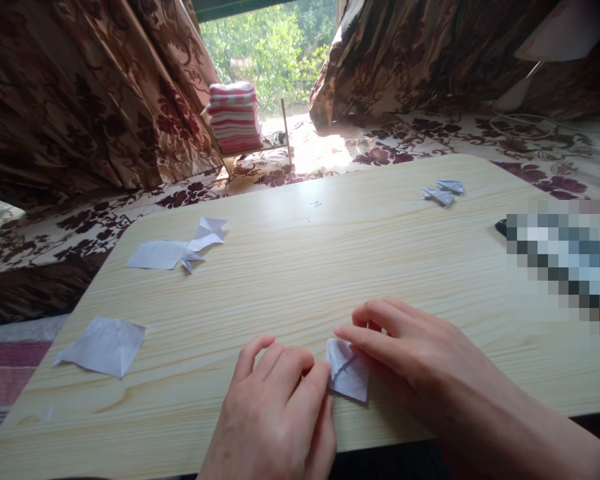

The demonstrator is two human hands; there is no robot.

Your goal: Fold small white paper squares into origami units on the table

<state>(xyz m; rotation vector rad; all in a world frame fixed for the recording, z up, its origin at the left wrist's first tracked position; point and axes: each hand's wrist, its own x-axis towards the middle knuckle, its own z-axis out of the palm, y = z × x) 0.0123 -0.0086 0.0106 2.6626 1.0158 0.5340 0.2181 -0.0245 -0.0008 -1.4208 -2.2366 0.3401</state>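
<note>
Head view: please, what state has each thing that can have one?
Paper between hands: folded
Left hand: fingers bent, at that paper's left
Right hand: fingers bent, at its right
Near-left paper: creased, spread out
Far-right papers: folded
Far-left papers: one flat, two folded
Curtains: drawn apart
Striped cloths: folded, stacked
Lamp: seemingly unlit

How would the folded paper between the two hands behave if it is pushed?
The folded paper is probably very light, being small and thin. Its folded flap may spring open a little. Lying nearly flat on the table, it should probably slide rather than roll.
</note>
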